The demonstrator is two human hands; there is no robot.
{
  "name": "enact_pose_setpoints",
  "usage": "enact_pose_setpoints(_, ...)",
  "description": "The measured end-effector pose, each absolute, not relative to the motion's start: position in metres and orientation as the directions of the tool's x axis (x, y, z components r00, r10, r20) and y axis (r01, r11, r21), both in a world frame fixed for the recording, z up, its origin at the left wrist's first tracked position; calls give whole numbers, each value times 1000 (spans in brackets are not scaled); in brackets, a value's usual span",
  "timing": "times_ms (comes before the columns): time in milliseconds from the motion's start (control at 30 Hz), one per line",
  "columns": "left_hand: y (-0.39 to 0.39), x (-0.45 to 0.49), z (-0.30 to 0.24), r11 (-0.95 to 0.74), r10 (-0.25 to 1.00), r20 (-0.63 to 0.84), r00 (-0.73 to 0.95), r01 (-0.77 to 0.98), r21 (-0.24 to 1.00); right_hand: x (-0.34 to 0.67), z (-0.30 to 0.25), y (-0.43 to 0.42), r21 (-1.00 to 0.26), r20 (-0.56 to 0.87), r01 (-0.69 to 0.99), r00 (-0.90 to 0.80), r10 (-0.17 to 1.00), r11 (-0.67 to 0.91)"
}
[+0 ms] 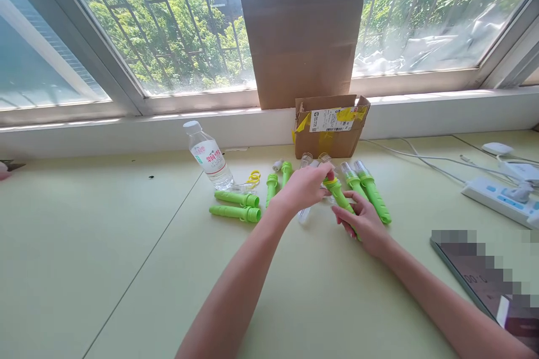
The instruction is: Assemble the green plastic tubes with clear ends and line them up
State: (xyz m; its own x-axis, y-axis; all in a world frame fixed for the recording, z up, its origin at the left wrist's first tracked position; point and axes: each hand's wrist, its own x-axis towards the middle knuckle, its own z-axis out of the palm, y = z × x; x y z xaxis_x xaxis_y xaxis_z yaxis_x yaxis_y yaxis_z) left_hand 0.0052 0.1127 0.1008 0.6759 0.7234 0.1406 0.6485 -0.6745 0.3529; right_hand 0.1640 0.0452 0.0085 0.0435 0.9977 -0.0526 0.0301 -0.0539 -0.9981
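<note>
My right hand (pixel 364 221) is closed around a green threaded plastic handle (pixel 343 202), which slants up to the left. A yellow ring (pixel 332 182) sits near the handle's upper end. There, the fingers of my left hand (pixel 305 185) are pinched against it, and they partly hide the end. Beneath and behind the left hand lie clear plastic tubes (pixel 304 215). Right of the held handle lie two green handles with clear covers (pixel 374 193). On the left, two bare green handles (pixel 236 213) lie side by side, with more green handles (pixel 272 186) standing out beyond my left wrist.
A water bottle (pixel 209 157) stands at the back left, near loose yellow rings (pixel 253 178). Behind the hands is an open cardboard box (pixel 326 137). A power strip (pixel 501 199) with cables and a phone (pixel 467 275) lie at the right.
</note>
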Motion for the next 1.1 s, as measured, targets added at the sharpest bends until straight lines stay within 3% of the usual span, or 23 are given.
enact_pose_setpoints(167,115,2,100,-668,732,159,663,650,363,162,11,45,-999,-5,35,65,998,-7)
enact_pose_setpoints(300,118,0,98,-675,725,159,670,645,358,161,12,44,-997,29,70,-29,999,31)
enact_pose_setpoints(800,115,1,101,-678,720,133,681,649,346,165,9,46,-998,-61,12,6,998,-61)
enact_pose_setpoints(1100,119,-2,98,-698,697,136,704,624,351,161,11,43,-1000,22,17,-65,998,23)
